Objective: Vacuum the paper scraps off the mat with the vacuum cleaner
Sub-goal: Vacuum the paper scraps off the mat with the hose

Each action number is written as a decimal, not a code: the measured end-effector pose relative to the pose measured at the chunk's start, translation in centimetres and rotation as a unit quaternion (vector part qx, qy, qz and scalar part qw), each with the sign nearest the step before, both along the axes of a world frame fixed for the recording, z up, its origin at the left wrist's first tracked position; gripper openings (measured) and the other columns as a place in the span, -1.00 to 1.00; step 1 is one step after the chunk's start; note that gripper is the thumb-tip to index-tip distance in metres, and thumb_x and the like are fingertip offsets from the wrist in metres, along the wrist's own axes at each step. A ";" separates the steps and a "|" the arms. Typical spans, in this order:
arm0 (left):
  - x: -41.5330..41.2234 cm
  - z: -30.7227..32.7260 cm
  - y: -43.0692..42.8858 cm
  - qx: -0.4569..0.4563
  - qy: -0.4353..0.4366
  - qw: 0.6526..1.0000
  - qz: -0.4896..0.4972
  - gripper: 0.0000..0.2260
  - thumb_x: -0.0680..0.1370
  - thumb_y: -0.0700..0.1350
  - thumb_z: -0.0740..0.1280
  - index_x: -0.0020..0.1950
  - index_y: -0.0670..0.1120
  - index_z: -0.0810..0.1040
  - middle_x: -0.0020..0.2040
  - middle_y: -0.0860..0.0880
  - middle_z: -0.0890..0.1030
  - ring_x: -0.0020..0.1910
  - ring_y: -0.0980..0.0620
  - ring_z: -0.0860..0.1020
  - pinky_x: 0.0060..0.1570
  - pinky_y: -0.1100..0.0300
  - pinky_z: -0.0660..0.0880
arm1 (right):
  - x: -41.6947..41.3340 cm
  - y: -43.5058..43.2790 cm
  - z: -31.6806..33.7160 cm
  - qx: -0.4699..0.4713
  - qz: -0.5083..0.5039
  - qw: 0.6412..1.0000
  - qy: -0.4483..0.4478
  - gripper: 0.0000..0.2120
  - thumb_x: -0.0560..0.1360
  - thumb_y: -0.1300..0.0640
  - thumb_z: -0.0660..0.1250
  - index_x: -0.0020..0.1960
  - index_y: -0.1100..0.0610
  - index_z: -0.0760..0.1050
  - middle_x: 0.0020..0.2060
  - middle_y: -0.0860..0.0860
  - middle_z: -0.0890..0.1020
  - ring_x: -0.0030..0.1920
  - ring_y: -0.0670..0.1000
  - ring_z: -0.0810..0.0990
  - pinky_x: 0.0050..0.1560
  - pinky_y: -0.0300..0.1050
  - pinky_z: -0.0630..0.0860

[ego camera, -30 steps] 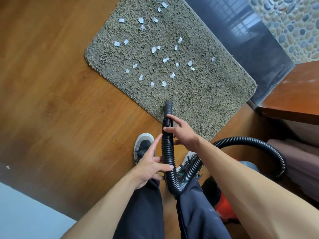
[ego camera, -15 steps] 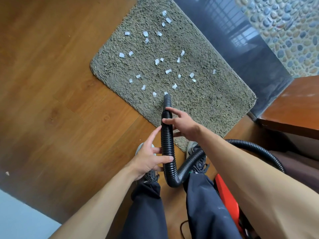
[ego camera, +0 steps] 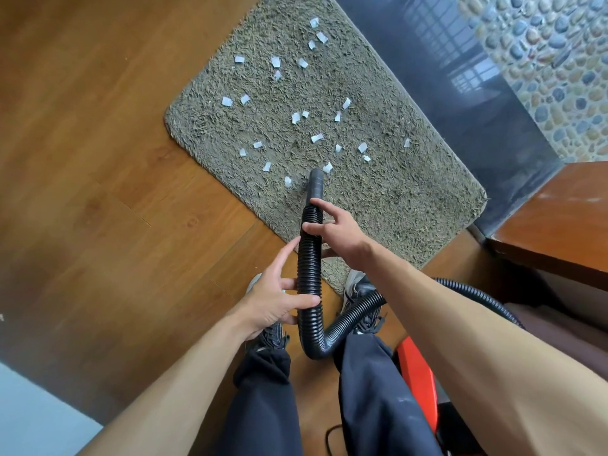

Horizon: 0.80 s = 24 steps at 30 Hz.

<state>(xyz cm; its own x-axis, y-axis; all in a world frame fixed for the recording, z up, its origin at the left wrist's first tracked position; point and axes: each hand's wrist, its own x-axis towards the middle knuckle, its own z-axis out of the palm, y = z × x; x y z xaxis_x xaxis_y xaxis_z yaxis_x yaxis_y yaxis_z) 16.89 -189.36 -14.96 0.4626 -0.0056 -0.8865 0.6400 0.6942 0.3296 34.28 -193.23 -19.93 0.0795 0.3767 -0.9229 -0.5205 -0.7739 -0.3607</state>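
Observation:
A shaggy grey-green mat lies on the wooden floor, strewn with several white paper scraps. A black ribbed vacuum hose runs up between my legs, and its smooth nozzle end points down at the mat among the nearest scraps. My right hand grips the hose just behind the nozzle. My left hand holds the hose lower down, index finger stretched along it. The red vacuum body sits behind my right leg, mostly hidden.
My two shoes stand at the mat's near edge. A dark glossy threshold and a pebble wall border the mat's far side. A wooden bench or step sits at the right. A black cord lies by my right leg.
The nozzle has advanced from the mat's near edge into the scraps, and the scrap right at its tip is no longer visible. I have stepped closer to the mat. Both hands kept their grip.

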 end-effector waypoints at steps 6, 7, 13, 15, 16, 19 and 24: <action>1.8 -0.5 -0.2 -0.006 0.001 0.999 -0.033 -0.10 0.46 -0.31 0.50 0.45 0.47 0.14 0.04 -0.18 0.69 -0.10 -0.06 0.70 -0.34 0.08 0.58 | 1.5 -0.8 -0.3 0.005 0.003 1.000 -0.008 -0.41 0.53 0.31 0.36 0.49 0.00 0.30 0.11 0.20 0.61 -0.08 0.08 0.69 -0.21 0.08 0.66; 2.0 -0.5 -0.2 -0.004 0.002 0.999 -0.042 -0.10 0.46 -0.30 0.50 0.45 0.47 0.13 0.05 -0.18 0.68 -0.08 -0.07 0.71 -0.33 0.07 0.58 | 1.7 -1.1 -0.4 0.008 0.003 1.000 -0.009 -0.41 0.53 0.31 0.35 0.50 0.00 0.30 0.10 0.19 0.61 -0.06 0.09 0.68 -0.15 0.13 0.67; 2.8 -0.5 -0.5 0.000 0.004 0.999 -0.050 -0.10 0.46 -0.30 0.51 0.44 0.48 0.14 0.08 -0.18 0.67 -0.04 -0.13 0.70 -0.32 0.03 0.59 | 2.4 -1.9 -0.4 0.019 -0.020 0.999 -0.020 -0.40 0.53 0.31 0.36 0.50 -0.03 0.31 0.05 0.15 0.62 -0.07 0.06 0.68 -0.22 0.02 0.66; 3.2 -0.6 -0.5 0.003 0.004 0.998 -0.056 -0.09 0.46 -0.30 0.51 0.45 0.48 0.13 0.09 -0.17 0.67 -0.04 -0.14 0.71 -0.28 -0.02 0.62 | 2.7 -1.9 -0.4 0.018 -0.024 0.999 -0.013 -0.40 0.53 0.32 0.35 0.50 -0.01 0.31 0.02 0.14 0.62 -0.09 0.05 0.68 -0.26 -0.01 0.65; 3.4 -0.7 -0.5 0.003 0.005 0.998 -0.058 -0.09 0.46 -0.30 0.51 0.45 0.48 0.13 0.09 -0.17 0.67 -0.03 -0.16 0.71 -0.23 -0.07 0.63 | 2.9 -1.9 -0.5 0.018 -0.024 0.999 -0.011 -0.40 0.53 0.32 0.35 0.50 -0.01 0.31 0.01 0.14 0.62 -0.11 0.05 0.68 -0.27 -0.02 0.65; 3.8 -0.8 -0.3 0.006 0.005 0.998 -0.062 -0.08 0.46 -0.31 0.51 0.46 0.47 0.12 0.09 -0.17 0.66 -0.05 -0.16 0.71 -0.20 -0.10 0.64 | 3.3 -1.9 -0.6 0.025 -0.021 0.999 -0.016 -0.41 0.54 0.32 0.35 0.50 0.00 0.30 -0.02 0.13 0.61 -0.14 0.03 0.68 -0.28 -0.03 0.64; 3.8 -0.9 -0.3 0.008 0.007 0.998 -0.068 -0.09 0.47 -0.31 0.49 0.44 0.50 0.12 0.12 -0.18 0.66 -0.01 -0.17 0.70 -0.16 -0.13 0.64 | 3.6 -2.0 -0.5 0.029 -0.019 0.999 -0.009 -0.39 0.54 0.32 0.35 0.52 0.01 0.27 -0.03 0.11 0.60 -0.18 -0.02 0.69 -0.29 -0.05 0.63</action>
